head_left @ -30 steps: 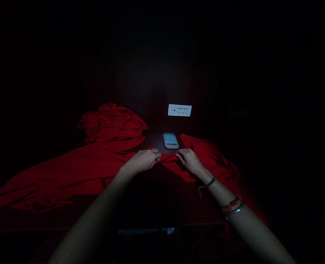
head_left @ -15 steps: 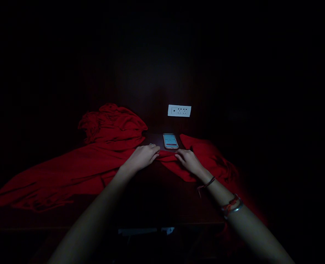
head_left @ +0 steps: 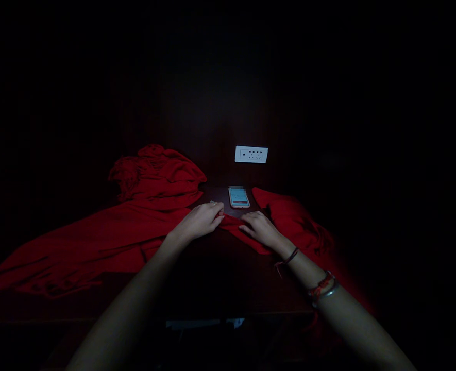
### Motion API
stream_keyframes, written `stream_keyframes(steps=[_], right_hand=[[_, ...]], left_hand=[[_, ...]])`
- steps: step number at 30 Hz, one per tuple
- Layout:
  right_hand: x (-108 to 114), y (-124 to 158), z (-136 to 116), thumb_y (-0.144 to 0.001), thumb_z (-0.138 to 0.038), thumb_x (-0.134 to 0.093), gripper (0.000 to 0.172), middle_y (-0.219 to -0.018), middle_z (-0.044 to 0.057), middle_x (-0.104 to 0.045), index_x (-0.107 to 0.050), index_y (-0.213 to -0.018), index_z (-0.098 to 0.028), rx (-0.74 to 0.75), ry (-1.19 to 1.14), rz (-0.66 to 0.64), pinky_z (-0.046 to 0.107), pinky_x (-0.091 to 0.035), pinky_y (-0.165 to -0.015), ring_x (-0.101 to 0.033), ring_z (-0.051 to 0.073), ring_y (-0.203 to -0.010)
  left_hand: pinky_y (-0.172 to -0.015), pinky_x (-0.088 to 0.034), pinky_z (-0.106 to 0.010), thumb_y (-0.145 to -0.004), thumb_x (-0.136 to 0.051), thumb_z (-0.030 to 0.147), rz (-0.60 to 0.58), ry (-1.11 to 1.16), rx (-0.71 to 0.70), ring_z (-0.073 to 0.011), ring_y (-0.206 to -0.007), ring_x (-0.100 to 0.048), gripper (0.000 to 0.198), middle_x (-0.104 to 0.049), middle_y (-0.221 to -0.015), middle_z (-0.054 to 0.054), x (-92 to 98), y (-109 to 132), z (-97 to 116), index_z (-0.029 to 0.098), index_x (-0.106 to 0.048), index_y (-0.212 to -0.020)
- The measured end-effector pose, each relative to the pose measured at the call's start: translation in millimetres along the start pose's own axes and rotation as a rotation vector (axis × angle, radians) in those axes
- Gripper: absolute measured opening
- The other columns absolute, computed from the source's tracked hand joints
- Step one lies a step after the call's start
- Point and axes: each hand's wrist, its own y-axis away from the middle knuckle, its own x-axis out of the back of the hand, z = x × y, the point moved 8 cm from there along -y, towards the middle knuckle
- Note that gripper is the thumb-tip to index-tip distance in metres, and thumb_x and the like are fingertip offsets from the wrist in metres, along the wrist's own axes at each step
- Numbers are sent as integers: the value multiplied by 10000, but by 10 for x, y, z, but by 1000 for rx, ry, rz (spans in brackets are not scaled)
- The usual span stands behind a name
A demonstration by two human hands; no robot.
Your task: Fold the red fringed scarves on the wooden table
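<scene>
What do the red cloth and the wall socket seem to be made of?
The red cloth looks like soft, matte textile, probably woven, shown by its folds and fringe; the fibre cannot be told. The wall socket is probably smooth white plastic, judging by its flat, evenly pale plate.

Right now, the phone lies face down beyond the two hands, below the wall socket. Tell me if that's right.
Not face down: the head view shows the phone face up, its screen lit. It does lie beyond the left hand and right hand, below the wall socket.
</scene>
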Motion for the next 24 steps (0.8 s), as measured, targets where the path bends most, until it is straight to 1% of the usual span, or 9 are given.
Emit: stream_keyframes(steps=[2, 4, 7, 9, 11, 14, 16, 19, 24], right_hand=[[20, -11, 30, -821, -267, -394, 200, -780, 59, -599, -549, -792, -145, -41, 55, 21, 264, -354, -709, -531, 150, -744], [43, -15, 59, -830, -244, -373, 204, -758, 57, -596, -541, -767, -145, -75, 81, 37, 254, -346, -694, -528, 143, -723], [36, -12, 82, -834, -221, -364, 185, -743, 58, -594, -526, -782, -147, -98, 103, 10, 248, -339, -672, -530, 140, -710], [21, -5, 74, -839, -220, -354, 175, -763, 60, -594, -513, -846, -148, -96, 91, -13, 251, -339, -678, -533, 140, -720], [24, -2, 37, -832, -270, -374, 192, -845, 67, -589, -487, -935, -153, -73, 54, -7, 262, -341, -713, -529, 149, -781], [44, -9, -50, -768, -404, -453, 322, -950, 80, -559, -467, -976, -159, -17, 5, 25, 284, -342, -754, -496, 175, -882], [38, -20, -91, -758, -420, -457, 307, -906, 78, -564, -494, -912, -157, 7, 1, 30, 290, -345, -752, -494, 179, -869], [33, -34, -81, -809, -342, -400, 224, -772, 58, -576, -523, -785, -156, -7, -4, 51, 280, -350, -735, -510, 156, -768], [48, -28, 16, -820, -276, -394, 198, -715, 46, -580, -545, -767, -159, -63, -2, 94, 251, -359, -710, -506, 138, -703]], left_hand=[[-622, -382, -240, -814, -350, 227, 0, 18, 19, -144, -685, -500, 124, -521, -753, -30, -5, 2, -39, 163, -451, -783], [-600, -378, -232, -825, -340, 215, -9, 26, 40, -141, -670, -506, 119, -525, -740, -29, -14, 6, -77, 163, -444, -799], [-564, -369, -225, -837, -323, 212, -41, 18, 58, -140, -642, -515, 121, -530, -721, -29, -42, 10, -85, 164, -433, -826], [-551, -367, -224, -843, -312, 216, -65, -3, 60, -141, -630, -519, 130, -533, -722, -35, -66, 9, -51, 164, -430, -833], [-551, -370, -229, -844, -312, 219, -75, -33, 58, -146, -630, -524, 131, -539, -734, -43, -84, 5, 4, 164, -430, -839], [-573, -380, -241, -843, -311, 226, -72, -60, 53, -158, -656, -531, 136, -550, -759, -53, -105, -6, 96, 163, -431, -862], [-599, -388, -250, -845, -302, 235, -69, -60, 62, -165, -688, -536, 153, -555, -779, -60, -115, -11, 134, 163, -431, -887], [-633, -396, -255, -848, -294, 250, -61, -38, 76, -165, -726, -540, 174, -558, -811, -60, -106, -11, 139, 166, -434, -910], [-693, -396, -248, -817, -375, 280, -49, 2, 41, -161, -829, -526, 231, -546, -939, -49, -61, 12, 69, 193, -413, -1028]])
